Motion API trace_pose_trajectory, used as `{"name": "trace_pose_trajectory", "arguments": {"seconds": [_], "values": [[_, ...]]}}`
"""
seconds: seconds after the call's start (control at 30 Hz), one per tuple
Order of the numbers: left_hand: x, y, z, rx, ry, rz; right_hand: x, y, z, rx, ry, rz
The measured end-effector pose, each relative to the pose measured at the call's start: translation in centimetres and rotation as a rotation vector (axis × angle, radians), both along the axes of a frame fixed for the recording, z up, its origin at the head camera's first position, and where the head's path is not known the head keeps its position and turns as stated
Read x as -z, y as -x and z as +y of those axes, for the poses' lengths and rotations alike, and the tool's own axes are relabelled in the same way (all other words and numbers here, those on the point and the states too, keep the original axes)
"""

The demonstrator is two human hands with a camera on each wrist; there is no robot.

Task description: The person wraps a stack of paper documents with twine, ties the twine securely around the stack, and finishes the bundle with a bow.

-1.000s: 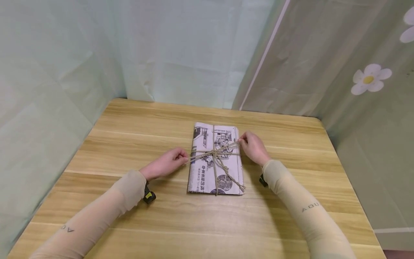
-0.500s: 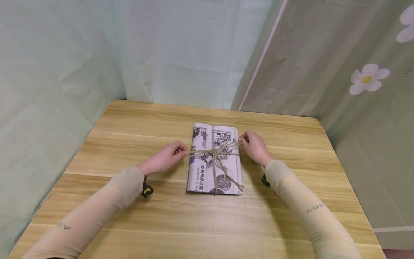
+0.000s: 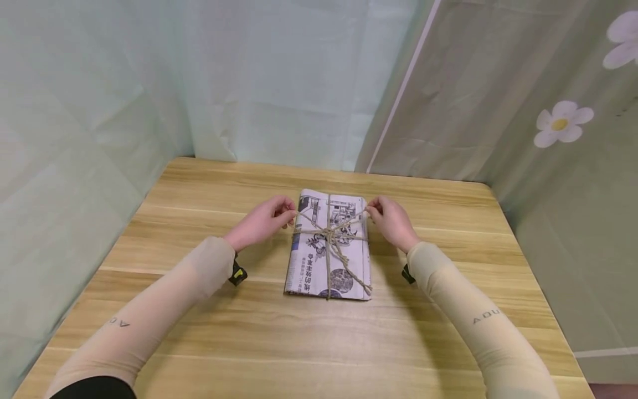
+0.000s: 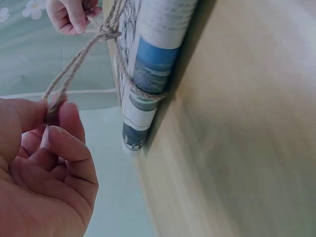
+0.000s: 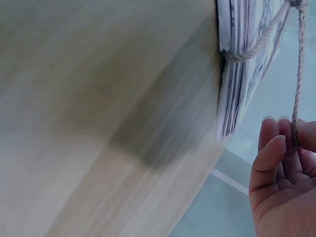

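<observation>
A folded stack of newspaper [image 3: 306,277] lies on the wooden table, bound crosswise with brown twine [image 3: 328,266]. The twine meets in a knot [image 3: 329,233] near the middle of the top, and loose ends trail toward the lower right corner. At the stack's upper left edge my left hand [image 3: 269,219] pinches a loop of twine, seen as two strands [image 4: 74,64] in the left wrist view. My right hand [image 3: 391,221] pinches another length of twine [image 5: 300,74] at the upper right edge. Both lengths run from the knot, raised off the paper.
The wooden table [image 3: 224,343] reaches its far edge against a pale curtain [image 3: 289,83]. A grey-green curtain with white flowers [image 3: 563,123] hangs at the right. Dark wrist devices [image 3: 238,273] sit under both forearms.
My left hand has moved up and slightly right along the stack's left side, swinging its twine loop upward. My right hand keeps its pinch and has barely shifted.
</observation>
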State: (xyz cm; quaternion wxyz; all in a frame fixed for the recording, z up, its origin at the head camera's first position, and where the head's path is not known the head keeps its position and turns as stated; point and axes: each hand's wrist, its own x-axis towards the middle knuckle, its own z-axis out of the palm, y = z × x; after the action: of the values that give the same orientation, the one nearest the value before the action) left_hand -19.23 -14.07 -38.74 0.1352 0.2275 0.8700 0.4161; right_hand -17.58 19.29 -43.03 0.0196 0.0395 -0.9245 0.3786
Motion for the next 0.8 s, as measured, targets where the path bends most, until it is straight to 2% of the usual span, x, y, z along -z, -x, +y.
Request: {"name": "trace_pose_trajectory", "arguments": {"seconds": [0.23, 0.37, 0.5, 0.63, 0.8], "values": [[-0.1, 2.2, 2.1, -0.019, 0.011, 0.054, -0.6, 0.9, -0.6, -0.012, 0.008, 0.007], [0.8, 3.8, 2.9, -0.013, 0.064, 0.100, -0.8, 1.6, -1.1, -0.015, 0.011, -0.007], [2.1, 5.3, 3.6, -0.011, 0.154, 0.145, -0.3, 2.5, -1.8, -0.041, -0.016, 0.000], [3.0, 6.0, 4.1, -0.005, 0.217, 0.139, 0.1, 3.1, -2.3, -0.068, -0.065, 0.006], [3.9, 6.6, 4.7, 0.004, 0.274, 0.117, 0.5, 3.7, -2.6, -0.083, -0.113, -0.033]]}}
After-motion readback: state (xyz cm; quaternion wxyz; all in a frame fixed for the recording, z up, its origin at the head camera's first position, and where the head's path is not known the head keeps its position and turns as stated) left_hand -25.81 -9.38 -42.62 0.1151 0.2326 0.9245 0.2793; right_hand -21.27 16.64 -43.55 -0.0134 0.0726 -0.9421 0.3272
